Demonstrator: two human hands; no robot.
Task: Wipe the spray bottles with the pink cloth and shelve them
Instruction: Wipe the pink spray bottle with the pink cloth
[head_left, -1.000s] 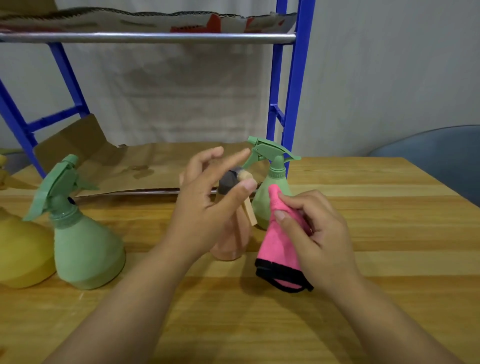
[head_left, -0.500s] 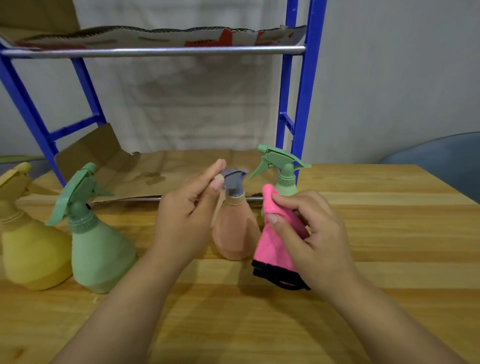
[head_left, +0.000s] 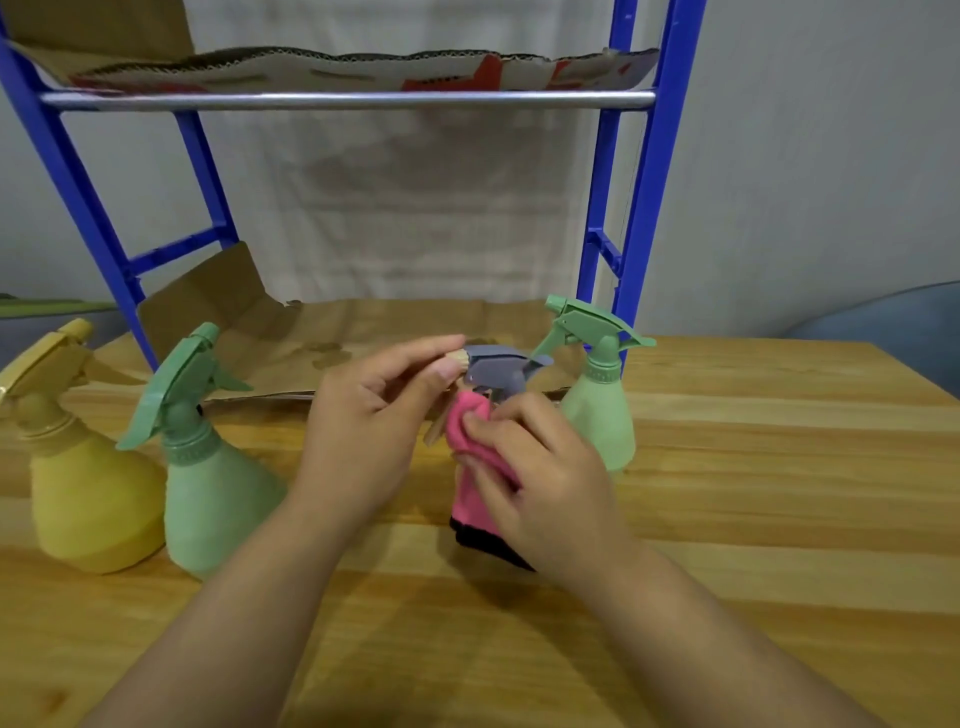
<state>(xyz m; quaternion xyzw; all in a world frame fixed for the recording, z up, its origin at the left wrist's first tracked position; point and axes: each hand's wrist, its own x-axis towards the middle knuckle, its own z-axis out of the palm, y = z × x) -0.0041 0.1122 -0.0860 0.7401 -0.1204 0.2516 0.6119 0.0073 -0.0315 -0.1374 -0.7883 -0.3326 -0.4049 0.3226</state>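
A peach spray bottle with a grey trigger head (head_left: 498, 366) stands at the middle of the wooden table (head_left: 753, 467). My left hand (head_left: 374, 431) pinches the nozzle tip of that head between thumb and forefinger. My right hand (head_left: 535, 478) holds the pink cloth (head_left: 470, 467) with a black hem against the bottle's neck and body, which the cloth and hand hide. A green spray bottle (head_left: 597, 400) stands just behind to the right. At the left stand another green bottle (head_left: 208, 467) and a yellow one (head_left: 83, 467).
A blue metal rack (head_left: 644, 208) rises behind the table. Its lower shelf is lined with brown cardboard (head_left: 363, 332); its upper shelf has a steel rail (head_left: 343, 100) and printed cardboard. A blue-grey chair back (head_left: 883, 332) shows at the right.
My left hand moved onto the grey trigger head and now pinches its tip. My right hand brought the pink cloth up against the peach bottle, covering its body. The view tilted up slightly.
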